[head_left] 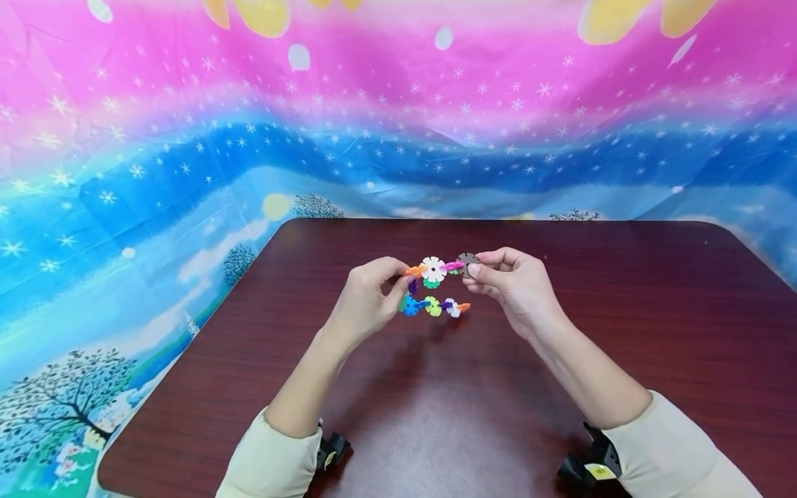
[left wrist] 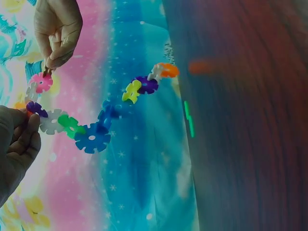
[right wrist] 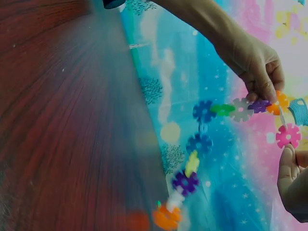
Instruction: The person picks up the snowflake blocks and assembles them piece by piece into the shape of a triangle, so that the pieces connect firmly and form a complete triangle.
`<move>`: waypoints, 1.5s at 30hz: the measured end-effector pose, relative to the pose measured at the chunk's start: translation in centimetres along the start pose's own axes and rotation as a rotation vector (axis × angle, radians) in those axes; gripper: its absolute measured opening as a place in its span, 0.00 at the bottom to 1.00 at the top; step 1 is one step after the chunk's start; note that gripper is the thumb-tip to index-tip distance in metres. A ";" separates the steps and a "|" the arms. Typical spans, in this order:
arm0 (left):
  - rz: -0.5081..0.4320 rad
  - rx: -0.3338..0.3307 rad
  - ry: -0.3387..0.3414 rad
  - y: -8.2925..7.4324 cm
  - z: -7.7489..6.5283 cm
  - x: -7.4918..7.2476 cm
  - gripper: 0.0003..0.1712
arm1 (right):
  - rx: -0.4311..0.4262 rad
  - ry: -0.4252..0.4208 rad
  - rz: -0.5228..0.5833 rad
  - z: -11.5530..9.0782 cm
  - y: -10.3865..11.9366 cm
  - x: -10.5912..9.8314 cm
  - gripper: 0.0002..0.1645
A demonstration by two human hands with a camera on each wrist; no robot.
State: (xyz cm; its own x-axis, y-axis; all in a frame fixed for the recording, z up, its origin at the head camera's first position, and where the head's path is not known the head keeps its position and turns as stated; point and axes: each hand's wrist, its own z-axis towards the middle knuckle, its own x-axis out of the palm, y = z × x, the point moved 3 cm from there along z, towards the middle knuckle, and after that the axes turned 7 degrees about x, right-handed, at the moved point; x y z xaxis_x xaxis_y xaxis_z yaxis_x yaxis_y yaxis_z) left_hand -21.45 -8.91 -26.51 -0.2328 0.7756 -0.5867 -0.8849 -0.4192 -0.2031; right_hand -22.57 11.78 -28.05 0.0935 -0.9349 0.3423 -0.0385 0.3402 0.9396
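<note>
A chain of notched plastic flower discs hangs above the table between both hands. My left hand [head_left: 367, 299] pinches an orange disc [head_left: 414, 271] between thumb and fingers. At one end of the chain, a dark brown disc [head_left: 465, 261] is pinched by my right hand [head_left: 521, 287]. A white disc [head_left: 433, 269] and a pink disc [left wrist: 42, 82] link the stretch between the hands. Below the left hand, the rest of the chain curves down through blue discs [left wrist: 92, 139], a yellow one [left wrist: 131, 91] and a purple one [right wrist: 185, 183], finishing in an orange disc [right wrist: 167, 217].
Under the hands lies a dark reddish-brown wooden table [head_left: 654, 311]. A pink and blue patterned cloth [head_left: 398, 138] hangs behind it and at its sides. Black devices [head_left: 333, 451] sit by both sleeve cuffs.
</note>
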 end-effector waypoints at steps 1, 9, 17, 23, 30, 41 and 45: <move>0.003 -0.003 0.001 0.0 0.0 0.0 0.05 | 0.002 0.007 -0.015 0.1 0.0 0.0 0.07; 0.013 -0.012 -0.008 0.2 -0.2 -0.1 0.04 | 0.006 0.043 -0.144 0.7 -0.1 0.0 0.05; 0.006 -0.106 -0.049 1.0 -0.7 -1.7 0.03 | -0.082 0.125 -0.744 4.8 -0.7 -1.5 0.17; 0.035 -0.141 -0.084 1.4 -1.3 -2.9 0.03 | -0.034 0.106 -1.034 10.2 -3.1 -3.4 0.13; 0.053 -0.137 -0.116 1.2 -1.6 -3.5 0.03 | 0.060 0.087 -1.132 14.4 -5.7 -4.0 0.14; 0.050 -0.122 -0.135 1.3 -2.1 -3.9 0.04 | 0.127 0.102 -1.416 17.3 -8.3 -4.3 0.21; 0.059 -0.130 -0.152 1.3 -2.1 -4.3 0.03 | 0.118 0.098 -1.435 17.5 -8.4 -4.1 0.19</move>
State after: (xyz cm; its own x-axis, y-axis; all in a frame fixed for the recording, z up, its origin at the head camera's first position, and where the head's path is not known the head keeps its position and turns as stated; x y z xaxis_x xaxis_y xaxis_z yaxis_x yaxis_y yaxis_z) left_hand -20.78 -13.79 -25.91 -0.3494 0.8060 -0.4778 -0.8106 -0.5158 -0.2773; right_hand -39.99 10.98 -37.37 0.1879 -0.4447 -0.8758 0.0660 -0.8839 0.4630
